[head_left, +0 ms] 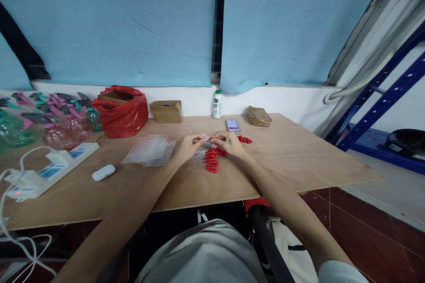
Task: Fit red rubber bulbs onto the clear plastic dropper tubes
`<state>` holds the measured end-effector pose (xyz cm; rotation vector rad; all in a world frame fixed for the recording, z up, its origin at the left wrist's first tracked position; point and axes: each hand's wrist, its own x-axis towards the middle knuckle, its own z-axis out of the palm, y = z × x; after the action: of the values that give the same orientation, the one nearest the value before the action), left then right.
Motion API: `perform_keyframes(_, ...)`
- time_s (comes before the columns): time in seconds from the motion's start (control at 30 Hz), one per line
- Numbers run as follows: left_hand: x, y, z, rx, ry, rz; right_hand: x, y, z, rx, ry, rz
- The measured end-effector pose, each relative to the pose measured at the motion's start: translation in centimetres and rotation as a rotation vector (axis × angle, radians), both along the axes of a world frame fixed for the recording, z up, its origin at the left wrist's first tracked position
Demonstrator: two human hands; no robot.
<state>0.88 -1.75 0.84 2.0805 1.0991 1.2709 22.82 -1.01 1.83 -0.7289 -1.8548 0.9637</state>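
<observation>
My left hand point(191, 143) and my right hand point(227, 142) meet over the middle of the wooden table point(299, 159), fingers pinched together on a small clear plastic bag point(205, 138). Just below the hands lies a row of clear bags with small red pieces point(211, 161) in them. A few loose red pieces point(245, 140) lie right of my right hand. A pile of empty clear bags point(149, 149) rests left of my left hand.
A red plastic bag point(121, 110), a cardboard box point(166, 111), a white bottle point(217, 104), a phone point(233, 125) and a brown packet point(259, 116) line the table's back. A power strip point(49, 170) and white case point(103, 172) lie left. Blue shelving point(381, 93) stands right.
</observation>
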Motion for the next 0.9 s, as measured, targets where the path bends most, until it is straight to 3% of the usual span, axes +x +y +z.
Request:
perform_keyframes(0.6, 0.6, -0.8, 0.7, -0.039, -0.038, -0.057, -0.3, -0.7, 0.8, -0.017, 0.001, 0.000)
perform_keyframes(0.9, 0.5, -0.7, 1.1, 0.046, 0.082, 0.016, 0.4, 0.0, 0.8, 0.247, -0.125, -0.145)
